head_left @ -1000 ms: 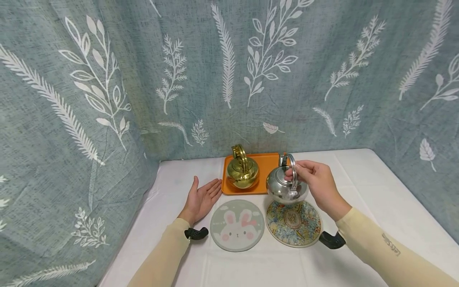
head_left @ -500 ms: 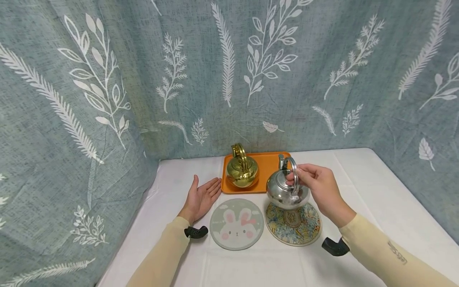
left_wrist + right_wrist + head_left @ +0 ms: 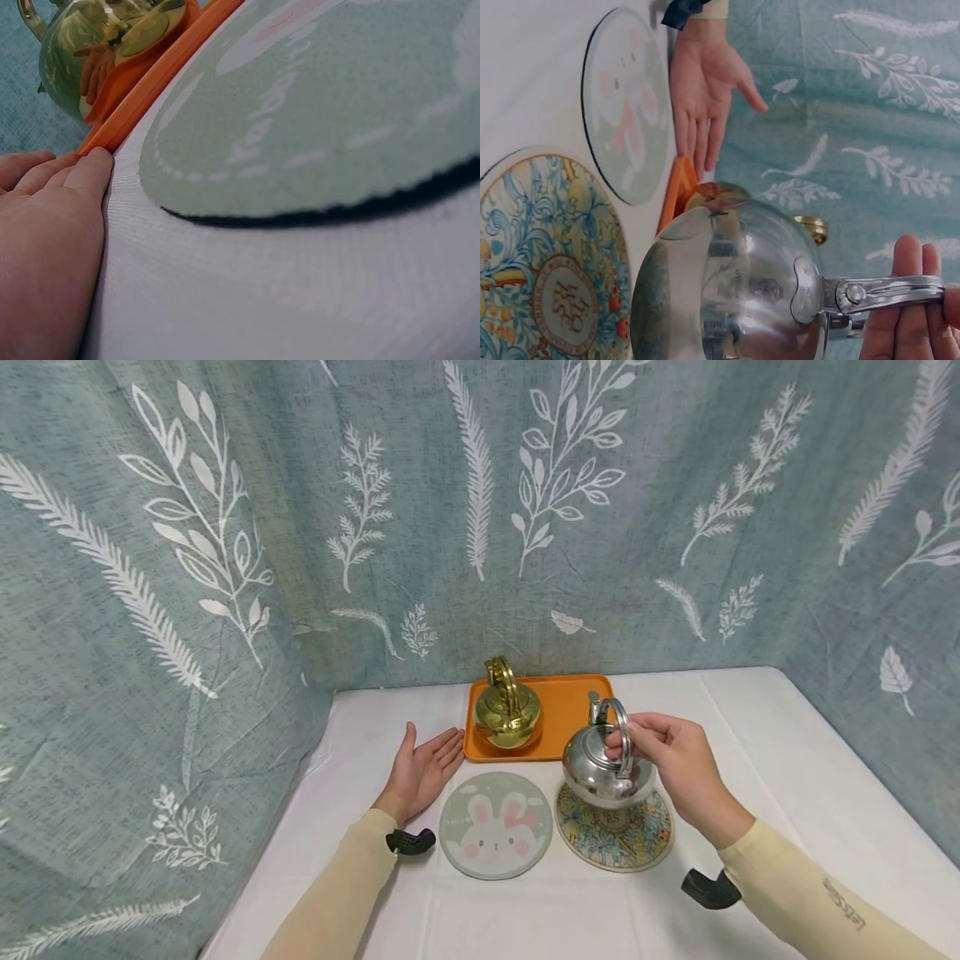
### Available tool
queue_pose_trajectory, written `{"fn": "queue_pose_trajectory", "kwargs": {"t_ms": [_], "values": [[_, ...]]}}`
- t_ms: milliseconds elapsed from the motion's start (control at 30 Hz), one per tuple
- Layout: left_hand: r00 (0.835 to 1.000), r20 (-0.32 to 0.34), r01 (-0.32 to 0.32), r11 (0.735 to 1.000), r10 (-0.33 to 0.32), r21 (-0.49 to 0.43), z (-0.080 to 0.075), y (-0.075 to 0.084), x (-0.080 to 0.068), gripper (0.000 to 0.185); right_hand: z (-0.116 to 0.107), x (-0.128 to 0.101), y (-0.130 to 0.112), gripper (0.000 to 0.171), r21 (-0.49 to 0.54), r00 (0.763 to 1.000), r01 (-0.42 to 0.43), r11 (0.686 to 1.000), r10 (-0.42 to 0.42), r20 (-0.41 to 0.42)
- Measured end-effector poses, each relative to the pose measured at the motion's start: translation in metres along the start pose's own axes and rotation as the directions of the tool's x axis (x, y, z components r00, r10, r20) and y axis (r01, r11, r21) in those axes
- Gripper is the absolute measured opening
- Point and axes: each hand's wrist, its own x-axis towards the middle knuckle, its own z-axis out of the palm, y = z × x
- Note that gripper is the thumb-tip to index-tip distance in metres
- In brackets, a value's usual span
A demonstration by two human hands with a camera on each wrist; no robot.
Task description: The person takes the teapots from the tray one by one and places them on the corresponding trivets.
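Silver kettle (image 3: pixel 606 767): held by its handle just above the patterned coaster (image 3: pixel 615 837).
Right hand (image 3: pixel 672 766): fingers curled round the handle.
Left hand (image 3: pixel 422 770): palm up, fingers relaxed, beside the rabbit coaster (image 3: pixel 496 825).
Gold kettle (image 3: pixel 507 715): on the orange tray (image 3: pixel 570 710).

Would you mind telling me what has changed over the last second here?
The right hand, gripping the handle of the silver kettle, has carried it off the orange tray toward the person and lower, over the patterned coaster. The left hand stays flat, and the gold kettle and bunny coaster are unmoved.
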Motion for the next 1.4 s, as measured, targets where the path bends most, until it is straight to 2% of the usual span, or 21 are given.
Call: {"fn": "queue_pose_trajectory", "kwargs": {"t_ms": [667,1400], "values": [[1.0,0.009,0.008,1.0,-0.008,-0.015,0.0,0.002,-0.001,0.106,-0.002,-0.018,0.013,0.038,0.006,0.999,-0.039,0.999,0.039,-0.011],[1.0,-0.015,0.011,0.999,-0.011,-0.036,0.0,0.002,-0.001,0.105,-0.003,-0.032,0.027,0.037,-0.02,0.998,-0.057,0.998,0.056,-0.02]]}}
